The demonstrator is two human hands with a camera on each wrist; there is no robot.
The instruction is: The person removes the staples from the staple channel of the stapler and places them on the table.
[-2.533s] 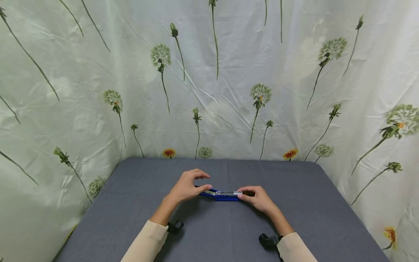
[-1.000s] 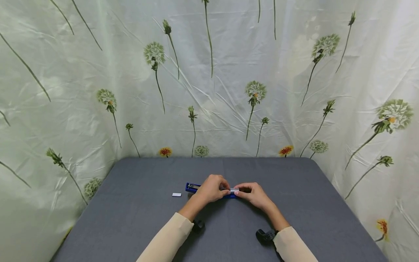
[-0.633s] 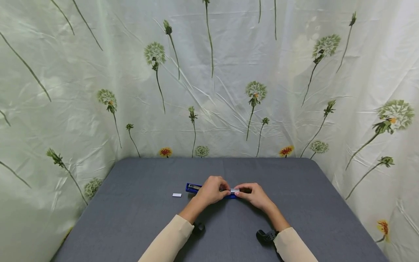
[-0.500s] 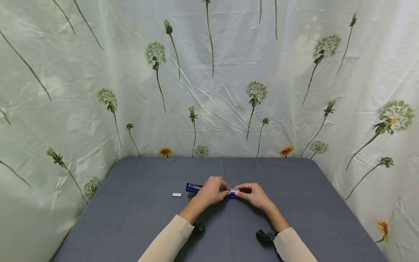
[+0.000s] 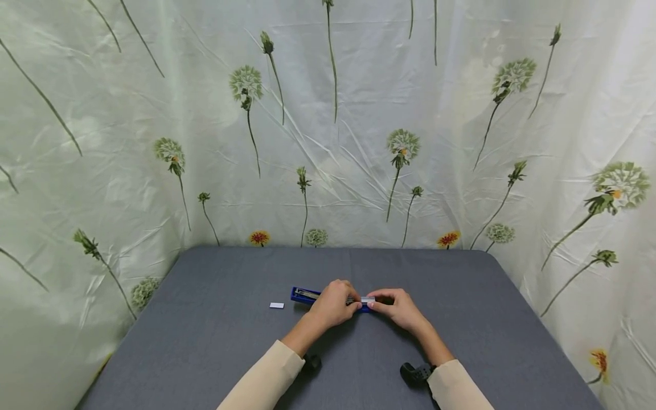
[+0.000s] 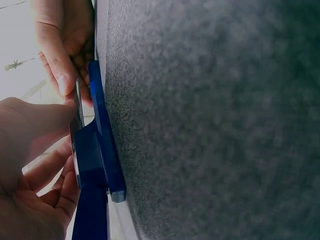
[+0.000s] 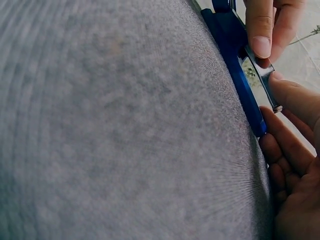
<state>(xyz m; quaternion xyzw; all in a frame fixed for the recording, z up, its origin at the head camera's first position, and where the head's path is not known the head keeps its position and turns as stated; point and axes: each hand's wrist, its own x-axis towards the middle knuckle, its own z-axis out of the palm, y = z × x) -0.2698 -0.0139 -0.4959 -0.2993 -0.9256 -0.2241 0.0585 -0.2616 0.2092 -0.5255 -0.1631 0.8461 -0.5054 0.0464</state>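
Observation:
A blue stapler lies at mid-table, its top arm swung back to the left so the metal magazine is exposed above the blue base. My left hand pinches the magazine near its middle with thumb and fingertips. At the stapler's right end, my right hand holds the magazine's tip, thumb on the near side. In the left wrist view both thumbs come close together along the metal rail. What lies inside the magazine is hidden by the fingers. Left of the stapler rests a small whitish strip, like staples.
A grey cloth covers the table. Behind it hangs a pale curtain printed with dandelions. Black wrist cameras sit under the forearms, close over the tabletop.
Compared with 2.5 s ago, my left hand has moved right, from the stapler's raised arm to the magazine, and the small strip has come into view. Over the last second the hands barely shift.

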